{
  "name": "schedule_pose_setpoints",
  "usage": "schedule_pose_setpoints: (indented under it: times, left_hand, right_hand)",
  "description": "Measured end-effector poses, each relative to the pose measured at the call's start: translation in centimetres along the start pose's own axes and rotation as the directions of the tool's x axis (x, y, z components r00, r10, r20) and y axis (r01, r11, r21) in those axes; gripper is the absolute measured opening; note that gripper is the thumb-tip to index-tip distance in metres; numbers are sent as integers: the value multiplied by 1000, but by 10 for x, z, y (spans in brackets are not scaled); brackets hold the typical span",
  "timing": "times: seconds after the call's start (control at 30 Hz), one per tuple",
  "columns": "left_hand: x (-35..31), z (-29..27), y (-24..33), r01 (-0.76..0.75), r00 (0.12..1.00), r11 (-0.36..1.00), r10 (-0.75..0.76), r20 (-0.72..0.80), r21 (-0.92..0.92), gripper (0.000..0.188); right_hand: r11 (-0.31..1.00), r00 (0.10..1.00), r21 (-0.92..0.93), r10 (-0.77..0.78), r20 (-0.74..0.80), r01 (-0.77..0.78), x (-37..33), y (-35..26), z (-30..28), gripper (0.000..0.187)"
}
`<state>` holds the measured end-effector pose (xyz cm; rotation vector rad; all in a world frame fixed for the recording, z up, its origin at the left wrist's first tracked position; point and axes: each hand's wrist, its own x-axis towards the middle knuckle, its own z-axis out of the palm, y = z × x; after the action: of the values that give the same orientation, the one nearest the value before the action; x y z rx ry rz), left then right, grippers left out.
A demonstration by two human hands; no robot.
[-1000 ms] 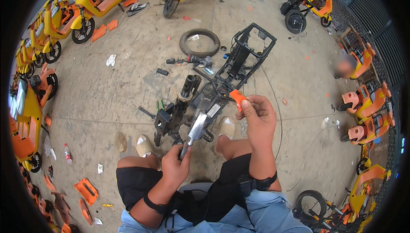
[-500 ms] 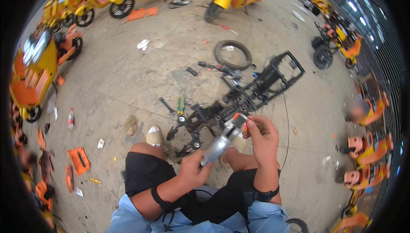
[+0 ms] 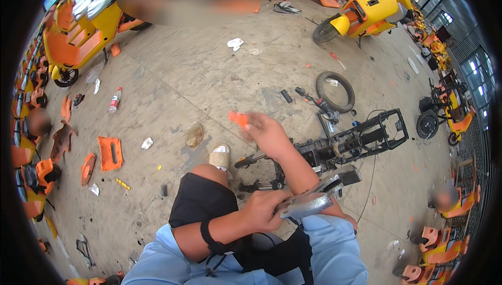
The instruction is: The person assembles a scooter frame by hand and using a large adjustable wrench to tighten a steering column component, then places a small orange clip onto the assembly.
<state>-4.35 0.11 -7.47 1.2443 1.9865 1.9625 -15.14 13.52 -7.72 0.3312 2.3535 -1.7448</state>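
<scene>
My left hand (image 3: 264, 211) is closed around one end of a silver metal part (image 3: 309, 205) with a dark squared end, held over my lap. My right hand (image 3: 266, 134) reaches across to the left above the floor, its fingers blurred against a small orange plastic piece (image 3: 239, 118). The right forearm passes behind the metal part. Beyond it lies a stripped black scooter frame (image 3: 342, 150), partly covered by the arm. My sandalled foot (image 3: 220, 158) rests to the left of the frame.
A loose tyre (image 3: 349, 92) lies past the frame, near a handlebar assembly (image 3: 320, 103). Orange panels (image 3: 110, 154), a bottle (image 3: 115, 100) and scraps litter the left floor. Yellow scooters (image 3: 368, 13) stand around the edges.
My right hand has left the metal part and swung leftward with the orange piece. The left hand has shifted right with the metal part, now more level. The view has turned left.
</scene>
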Motion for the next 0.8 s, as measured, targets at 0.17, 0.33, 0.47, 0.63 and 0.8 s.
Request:
schedule_pose_setpoints:
  times: [0.17,0.33,0.47,0.63,0.8]
  left_hand:
    - [11,-19,1,69,996,992,-63,-64,103,22]
    - [9,-4,4,368,930,927,-366,-44,77,21]
    - [13,10,-1,383,918,924,-379,-113,11,25]
    - [7,37,-5,355,933,935,-354,-61,15,25]
    - [-9,65,-15,340,939,935,-343,11,104,23]
  right_hand:
    - [929,995,364,-86,54,60,9,36,-3,55]
    - [940,973,299,100,207,-161,-84,58,-52,46]
    - [912,964,313,254,76,-265,-153,60,-49,31]
    - [814,985,564,173,-5,-140,-192,78,-54,38]
    - [615,985,772,-157,-76,158,-212,90,-69,71]
